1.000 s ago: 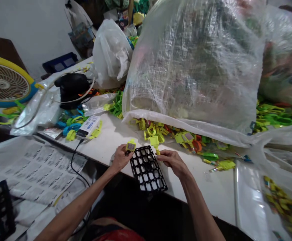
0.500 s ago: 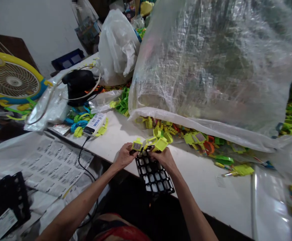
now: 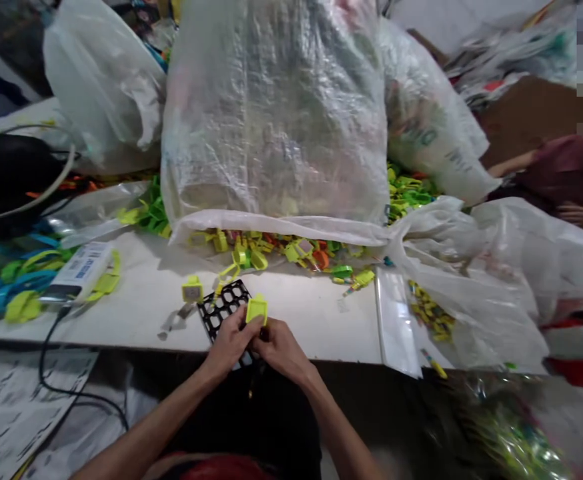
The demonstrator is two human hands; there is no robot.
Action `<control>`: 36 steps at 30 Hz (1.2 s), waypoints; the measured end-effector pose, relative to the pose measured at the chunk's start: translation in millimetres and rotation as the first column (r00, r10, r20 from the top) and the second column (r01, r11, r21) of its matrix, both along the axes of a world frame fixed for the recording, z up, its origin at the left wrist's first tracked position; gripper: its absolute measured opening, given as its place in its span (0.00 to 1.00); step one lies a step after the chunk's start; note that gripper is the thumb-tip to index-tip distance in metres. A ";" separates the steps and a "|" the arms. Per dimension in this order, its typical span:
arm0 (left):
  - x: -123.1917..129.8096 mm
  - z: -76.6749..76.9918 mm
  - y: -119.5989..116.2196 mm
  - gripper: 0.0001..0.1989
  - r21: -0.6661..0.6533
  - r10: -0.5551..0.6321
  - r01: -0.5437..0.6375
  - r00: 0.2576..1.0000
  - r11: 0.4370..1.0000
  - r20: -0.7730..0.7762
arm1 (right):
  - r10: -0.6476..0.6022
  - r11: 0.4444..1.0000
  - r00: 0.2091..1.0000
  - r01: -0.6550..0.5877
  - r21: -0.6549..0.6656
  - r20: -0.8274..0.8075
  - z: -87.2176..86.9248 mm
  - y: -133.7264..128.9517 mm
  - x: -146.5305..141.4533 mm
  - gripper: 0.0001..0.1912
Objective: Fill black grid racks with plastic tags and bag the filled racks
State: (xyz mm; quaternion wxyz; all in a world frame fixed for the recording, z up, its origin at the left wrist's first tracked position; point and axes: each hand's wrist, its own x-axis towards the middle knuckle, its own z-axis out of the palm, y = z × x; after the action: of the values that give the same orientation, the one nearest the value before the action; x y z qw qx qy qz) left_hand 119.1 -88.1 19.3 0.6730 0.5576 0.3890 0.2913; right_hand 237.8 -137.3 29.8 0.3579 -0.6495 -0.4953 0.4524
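Observation:
Both my hands meet at the table's front edge. Between their fingertips is a yellow plastic toy watch [image 3: 257, 309], its square frame facing up. My left hand [image 3: 234, 339] pinches it from the left, and my right hand [image 3: 280, 347] is closed at its lower right; the fingers partly hide the grip. Under and behind my left hand lies a black grid tray [image 3: 227, 299] with rows of openings, tilted over the edge. A second yellow toy watch [image 3: 191, 291] with a grey patterned square face lies left of the tray. A yellow strap piece [image 3: 227, 273] touches the tray's far side.
Behind my hands stands a large translucent sack [image 3: 276, 120], with several yellow, green and orange pieces along its base. A white box [image 3: 84, 270] with a cable [image 3: 46, 360] lies left. Clear plastic sleeves [image 3: 396, 323] lie right. Another person's sleeve [image 3: 569, 177] shows at far right.
My view has swung to the right. My left hand has left the grey-faced toy watch on the table and joined my right hand at the other one. The tray now lies further onto the table.

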 end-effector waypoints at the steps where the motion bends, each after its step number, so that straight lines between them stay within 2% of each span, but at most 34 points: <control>1: 11.6 4.5 1.2 0.19 -0.088 -0.023 0.027 0.998 0.996 0.054 | -0.025 1.000 0.999 0.024 0.007 0.044 0.4 -2.8 1.1 0.05; 3: 27.1 10.2 3.1 0.20 -0.216 0.038 -0.009 0.991 0.976 0.130 | -0.045 0.999 0.996 0.044 0.026 0.071 -1.8 -7.9 10.9 0.05; 5: 32.3 12.3 3.8 0.22 -0.312 0.178 -0.124 0.973 0.942 0.150 | -0.083 0.995 0.993 0.078 0.059 0.085 -7.8 -13.7 33.6 0.05; 7: 30.1 12.8 3.6 0.23 -0.372 0.274 -0.210 0.953 0.904 0.129 | -0.218 0.975 0.957 0.204 0.088 0.192 -15.9 -21.7 68.9 0.08; 8: 27.8 13.0 3.4 0.23 -0.381 0.291 -0.230 0.950 0.896 0.110 | -0.317 0.948 0.903 0.301 0.100 0.291 -19.8 -26.7 89.6 0.09; 9: 25.6 13.2 3.0 0.24 -0.381 0.290 -0.236 0.953 0.894 0.090 | -0.411 0.909 0.816 0.400 0.116 0.408 -23.4 -32.0 110.7 0.10; 11: 23.0 14.2 1.3 0.24 -0.382 0.266 -0.225 0.962 0.896 0.057 | -0.503 0.829 0.625 0.544 0.129 0.597 -28.9 -42.2 148.0 0.11; 12: 23.2 14.6 -0.1 0.25 -0.391 0.256 -0.219 0.966 0.894 0.044 | -0.498 0.810 0.572 0.576 0.114 0.652 -31.0 -46.1 161.8 0.11; 14: 26.7 15.2 -4.1 0.28 -0.418 0.237 -0.202 0.971 0.886 0.032 | -0.451 0.813 0.551 0.579 0.067 0.702 -34.4 -50.5 177.1 0.11; 18: 38.1 13.8 -14.1 0.28 -0.432 0.167 -0.142 0.986 0.891 0.020 | -0.412 0.853 0.588 0.518 0.068 0.696 -42.7 -47.9 172.3 0.06; 22: 40.9 10.2 -20.2 0.27 -0.424 0.162 -0.141 0.987 0.895 0.014 | -0.467 0.845 0.643 0.526 0.092 0.607 -55.2 -42.7 169.0 0.05; 24: 38.7 8.4 -20.6 0.26 -0.410 0.179 -0.167 0.984 0.897 -0.008 | -0.487 0.848 0.693 0.521 0.098 0.531 -59.3 -40.7 175.1 0.07; 26: 36.1 7.5 -20.3 0.25 -0.401 0.180 -0.179 0.983 0.898 -0.037 | -0.490 0.856 0.729 0.506 0.106 0.478 -58.6 -37.2 183.2 0.14; 29: 34.3 7.9 -21.1 0.25 -0.400 0.154 -0.166 0.986 0.901 -0.062 | -0.470 0.859 0.692 0.503 0.101 0.549 -47.1 -26.9 192.3 0.23; 34: 35.2 7.6 -26.2 0.25 -0.413 0.135 -0.152 0.988 0.898 -0.070 | -0.232 0.875 0.570 0.477 -0.087 0.789 -19.2 -7.9 186.1 0.22; 36: 35.3 6.9 -27.7 0.25 -0.411 0.135 -0.153 0.988 0.899 -0.074 | -0.205 0.883 0.524 0.463 -0.075 0.827 -12.9 -1.7 177.8 0.20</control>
State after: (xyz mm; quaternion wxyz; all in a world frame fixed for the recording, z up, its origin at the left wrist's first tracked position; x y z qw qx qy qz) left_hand 154.3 -115.9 26.2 0.7439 0.3779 0.4969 0.2386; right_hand 415.6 -139.0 16.9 0.0805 -0.9094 -0.3953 0.1008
